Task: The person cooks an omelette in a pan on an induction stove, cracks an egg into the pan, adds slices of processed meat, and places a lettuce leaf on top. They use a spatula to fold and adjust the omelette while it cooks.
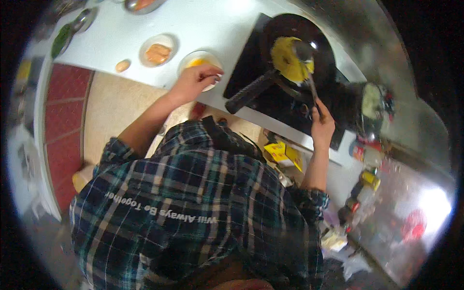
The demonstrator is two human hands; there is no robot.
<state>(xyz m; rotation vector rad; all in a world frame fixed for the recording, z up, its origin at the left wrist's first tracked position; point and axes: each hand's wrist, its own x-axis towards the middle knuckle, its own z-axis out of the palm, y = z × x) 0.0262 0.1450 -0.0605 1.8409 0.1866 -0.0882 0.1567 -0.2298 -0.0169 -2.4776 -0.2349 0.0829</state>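
My right hand (323, 123) grips the handle of a metal cooking utensil (311, 81), a spatula or ladle; blur hides which. Its head is over a yellow egg sheet (284, 59) in a black wok (324, 36). The wok's dark handle (250, 92) points towards me, and no hand is on it. At the counter's front edge, my left hand (194, 81) is over a bowl (186, 59) with yellow-orange contents, probably beaten egg. Its fingers are bent close to the bowl's right side and partly hide it. Whether they hold the rim is unclear.
Left of that bowl stand a small dish (170, 41) of orange-pink food and a whole egg (122, 65). The wok is on a black cooktop (242, 61). A pot (357, 105) stands to its right. Several jars and bottles (369, 179) line the right wall. A yellow package (277, 152) is below the counter.
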